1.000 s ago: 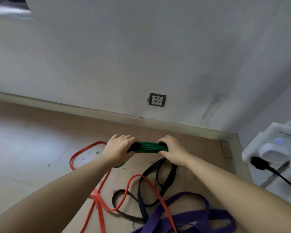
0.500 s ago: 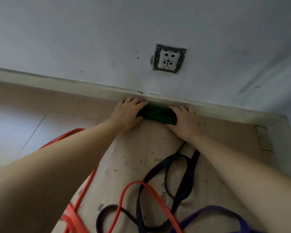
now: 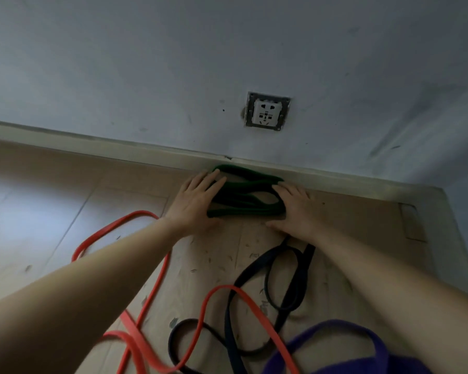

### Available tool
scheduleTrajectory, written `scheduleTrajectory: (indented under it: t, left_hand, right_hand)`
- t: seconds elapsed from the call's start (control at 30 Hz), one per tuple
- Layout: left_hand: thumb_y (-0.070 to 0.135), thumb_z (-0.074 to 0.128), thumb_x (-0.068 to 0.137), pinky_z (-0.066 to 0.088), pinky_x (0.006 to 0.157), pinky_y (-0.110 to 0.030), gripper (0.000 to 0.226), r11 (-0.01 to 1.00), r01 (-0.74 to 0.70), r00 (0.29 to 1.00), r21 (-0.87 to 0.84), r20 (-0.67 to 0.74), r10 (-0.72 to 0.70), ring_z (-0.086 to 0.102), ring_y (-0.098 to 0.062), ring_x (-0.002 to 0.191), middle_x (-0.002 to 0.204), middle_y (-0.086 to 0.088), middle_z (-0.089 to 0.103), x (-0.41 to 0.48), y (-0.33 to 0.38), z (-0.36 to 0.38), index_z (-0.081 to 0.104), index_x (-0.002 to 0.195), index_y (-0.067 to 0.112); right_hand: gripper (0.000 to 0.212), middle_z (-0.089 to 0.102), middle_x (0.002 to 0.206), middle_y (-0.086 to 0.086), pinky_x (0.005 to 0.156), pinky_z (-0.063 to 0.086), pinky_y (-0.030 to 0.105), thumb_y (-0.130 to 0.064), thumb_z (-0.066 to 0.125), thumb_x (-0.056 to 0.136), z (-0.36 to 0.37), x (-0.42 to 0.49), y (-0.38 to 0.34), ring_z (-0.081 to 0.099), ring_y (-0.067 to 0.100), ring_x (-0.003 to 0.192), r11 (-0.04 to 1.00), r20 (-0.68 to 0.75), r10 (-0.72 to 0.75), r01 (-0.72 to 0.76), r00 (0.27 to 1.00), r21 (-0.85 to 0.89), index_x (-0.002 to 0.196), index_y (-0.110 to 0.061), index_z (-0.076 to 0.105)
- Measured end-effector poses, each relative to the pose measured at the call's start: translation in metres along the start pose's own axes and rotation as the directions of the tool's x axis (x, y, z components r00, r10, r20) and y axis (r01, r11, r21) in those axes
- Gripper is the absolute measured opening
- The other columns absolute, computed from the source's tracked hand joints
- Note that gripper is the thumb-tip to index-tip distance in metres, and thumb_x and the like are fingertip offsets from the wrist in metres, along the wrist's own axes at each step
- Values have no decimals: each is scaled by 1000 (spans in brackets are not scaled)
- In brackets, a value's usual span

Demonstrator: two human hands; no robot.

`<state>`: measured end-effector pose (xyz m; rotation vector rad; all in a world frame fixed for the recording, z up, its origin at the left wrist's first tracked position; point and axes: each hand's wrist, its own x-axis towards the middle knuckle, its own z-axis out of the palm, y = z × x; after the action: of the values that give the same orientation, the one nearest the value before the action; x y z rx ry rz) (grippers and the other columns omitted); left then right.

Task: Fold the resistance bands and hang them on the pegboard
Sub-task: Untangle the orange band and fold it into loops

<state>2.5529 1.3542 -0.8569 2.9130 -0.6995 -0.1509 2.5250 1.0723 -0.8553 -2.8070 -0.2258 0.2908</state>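
Note:
A folded green resistance band (image 3: 245, 195) lies on the floor against the baseboard, its loops spreading apart. My left hand (image 3: 193, 203) rests flat at its left end, fingers straight and touching the band. Flat at the band's right end lies my right hand (image 3: 295, 209), fingers on the loops. A red band (image 3: 146, 300), a black band (image 3: 281, 276) and a purple band (image 3: 343, 349) lie tangled on the floor nearer to me. No pegboard is in view.
A grey wall with a socket (image 3: 266, 111) rises just behind the green band. The baseboard (image 3: 119, 147) runs along the floor edge and meets a corner at the right (image 3: 443, 201). Tan floor tiles (image 3: 52, 206) spread out to the left.
The green band has loosened from a tight bundle into spread loops on the floor. My hands have flattened out and drawn slightly apart at its ends.

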Motion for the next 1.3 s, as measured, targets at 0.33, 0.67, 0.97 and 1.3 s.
scheduleTrajectory:
  t: [0.33,0.67,0.97,1.3]
  left_hand:
    - [42,68,93,42,104,-34,42,894,138,990,-426,20,-143,48,-21,130,136,3,59,-136,59,-15,62,131,26]
    - [28,69,91,50,103,-36,63,891,342,891,-299,405,-206,56,-27,126,147,-9,50,-235,107,20,42,149,28]
    - [9,66,92,57,83,-21,29,888,244,923,-389,374,-89,66,-7,96,104,10,67,-277,105,-55,68,117,22]
    - [9,69,92,61,72,-25,22,847,252,928,-468,366,-73,73,-10,76,99,-3,72,-300,93,-221,69,110,21]
  right_hand:
    - [41,60,132,4,104,40,36,-31,67,94,-12,-117,-8,49,26,126,993,173,-66,48,983,111,133,-19,62]
    - [114,21,163,8,116,27,54,-70,67,76,16,-227,-49,29,34,145,982,525,49,55,850,-182,161,-22,10]
    - [22,64,102,4,78,55,43,-9,60,78,-14,-265,-83,64,31,94,977,565,25,99,825,-187,96,-21,60]
    - [11,66,78,-4,63,54,29,-7,68,83,-116,-290,-142,67,17,73,997,499,-73,72,863,22,83,-19,67]
